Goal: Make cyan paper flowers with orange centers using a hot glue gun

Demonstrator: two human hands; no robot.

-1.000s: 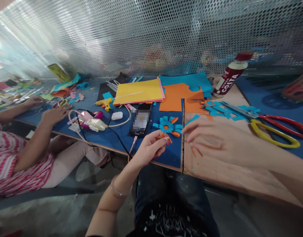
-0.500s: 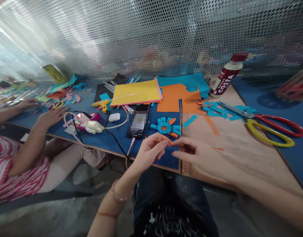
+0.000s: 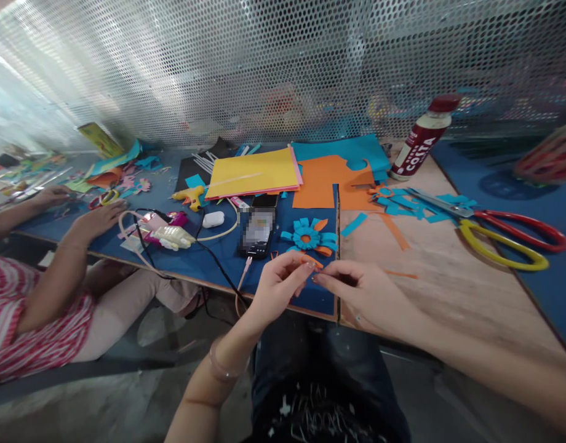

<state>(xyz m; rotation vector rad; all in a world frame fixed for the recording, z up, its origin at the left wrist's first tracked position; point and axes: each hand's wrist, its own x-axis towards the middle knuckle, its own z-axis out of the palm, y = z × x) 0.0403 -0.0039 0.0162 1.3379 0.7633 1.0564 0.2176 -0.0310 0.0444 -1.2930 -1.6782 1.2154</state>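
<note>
Paper piece [image 3: 312, 261] pinched beside blue flower [image 3: 307, 235]

Left hand [image 3: 279, 282] pinches the small orange paper piece between thumb and finger, just in front of the flower on the worktop [image 3: 453, 277]. Right hand [image 3: 368, 292] has thumb and forefinger close by; whether they grip it, I cannot tell. Scissors [image 3: 471, 215] lie well apart, rightward.

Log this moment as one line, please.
left hand: pinching orange paper | right hand: fingertips close to it, grip unclear | just beyond hands: blue flower | farther right: scissors
</note>
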